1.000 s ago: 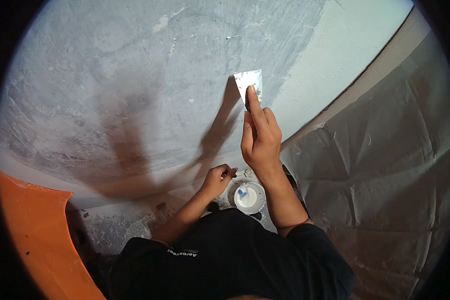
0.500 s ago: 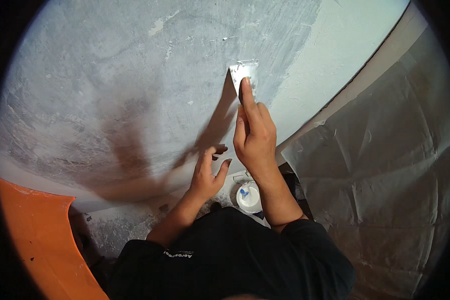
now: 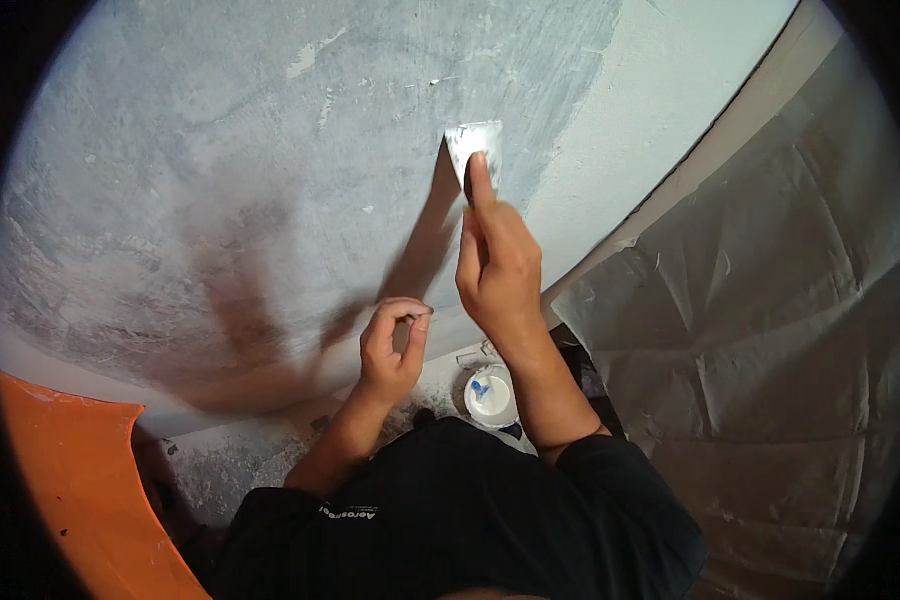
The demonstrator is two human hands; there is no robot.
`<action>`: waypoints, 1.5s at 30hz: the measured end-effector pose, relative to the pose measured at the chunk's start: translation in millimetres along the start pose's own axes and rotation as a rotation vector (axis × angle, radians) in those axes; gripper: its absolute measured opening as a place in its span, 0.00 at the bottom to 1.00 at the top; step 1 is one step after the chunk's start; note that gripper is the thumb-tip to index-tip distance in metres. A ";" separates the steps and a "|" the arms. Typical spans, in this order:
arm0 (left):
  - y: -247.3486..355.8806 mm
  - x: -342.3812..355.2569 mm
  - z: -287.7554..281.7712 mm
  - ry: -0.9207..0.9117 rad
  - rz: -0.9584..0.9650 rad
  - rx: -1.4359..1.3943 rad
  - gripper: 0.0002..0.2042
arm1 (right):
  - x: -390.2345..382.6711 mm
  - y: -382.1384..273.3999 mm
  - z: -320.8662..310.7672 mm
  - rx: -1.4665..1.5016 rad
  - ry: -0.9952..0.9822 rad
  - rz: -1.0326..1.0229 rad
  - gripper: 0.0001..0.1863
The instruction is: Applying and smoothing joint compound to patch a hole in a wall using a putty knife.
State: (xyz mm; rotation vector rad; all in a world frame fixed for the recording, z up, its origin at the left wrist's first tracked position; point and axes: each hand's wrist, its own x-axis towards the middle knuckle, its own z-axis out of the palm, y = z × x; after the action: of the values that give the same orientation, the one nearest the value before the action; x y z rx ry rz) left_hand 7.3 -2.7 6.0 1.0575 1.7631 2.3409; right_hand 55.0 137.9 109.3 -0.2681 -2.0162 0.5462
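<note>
My right hand [image 3: 505, 265] grips a putty knife [image 3: 476, 142], its forefinger stretched along the back of the wide metal blade. The blade's front edge lies against the grey plastered wall [image 3: 220, 130], close to a smoother, paler strip [image 3: 620, 140] on the right. Most of the handle is hidden in my palm. Lower and to the left, my left hand [image 3: 390, 350] hovers near the bottom of the wall, its thumb and fingertips brought together in a pinch. Nothing shows between them.
Below my hands, a white bucket [image 3: 505, 405] with white paste and something blue inside stands on the dusty, stained floor [image 3: 220, 465]. A wrinkled grey-brown sheet [image 3: 740, 370] hangs at the right. An orange panel [image 3: 90, 480] curves along the lower left.
My left hand's fingers have closed from spread to pinched. The view has shifted slightly; my right hand still holds the putty knife blade at the wall, a little farther left in the picture.
</note>
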 end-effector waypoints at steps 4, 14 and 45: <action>4.2 7.1 -15.2 -0.254 0.184 0.306 0.06 | 19.3 -12.0 -9.4 0.017 0.001 0.022 0.33; -4.2 -2.2 -9.7 -0.219 0.001 0.082 0.03 | 31.9 -16.1 -13.2 0.040 0.012 0.013 0.32; -18.3 -6.3 -0.7 -0.452 -0.065 0.091 0.05 | 76.4 -45.1 -40.7 0.023 0.053 0.013 0.27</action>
State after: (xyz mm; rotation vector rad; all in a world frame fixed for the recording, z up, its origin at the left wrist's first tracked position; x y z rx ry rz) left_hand 5.1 0.8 -12.9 1.3832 1.7034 1.8089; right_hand 55.1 140.4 206.9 -0.2792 -1.9571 0.5641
